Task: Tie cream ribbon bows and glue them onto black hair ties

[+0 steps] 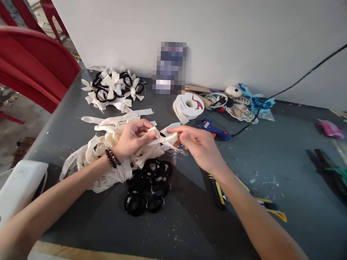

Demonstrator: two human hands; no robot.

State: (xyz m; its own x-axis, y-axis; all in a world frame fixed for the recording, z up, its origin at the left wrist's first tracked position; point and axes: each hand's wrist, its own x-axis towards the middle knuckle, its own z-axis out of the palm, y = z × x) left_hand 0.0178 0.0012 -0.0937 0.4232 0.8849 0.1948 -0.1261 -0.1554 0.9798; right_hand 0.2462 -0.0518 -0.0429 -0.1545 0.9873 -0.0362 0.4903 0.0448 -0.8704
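Observation:
A cream ribbon bow (168, 139) is up in the air between my two hands, with a bit of black hair tie just showing behind it. My left hand (136, 138) pinches the bow's left loop between thumb and fingers. At the right loop, my right hand (200, 146) has its thumb and fingers closed on the ribbon, the index finger stretched over the top. Below my left hand lies a heap of cut cream ribbon strips (101, 161), some with printed letters. Nearer to me is a cluster of black hair ties (149, 182).
Finished bow hair ties (112, 86) are piled at the back left. Behind my hands stand a ribbon spool (191, 106) and a blue glue gun (215, 129), its cord rising right. Yellow-black tools (217, 190) lie under my right forearm. A white power bank (20, 189) sits left.

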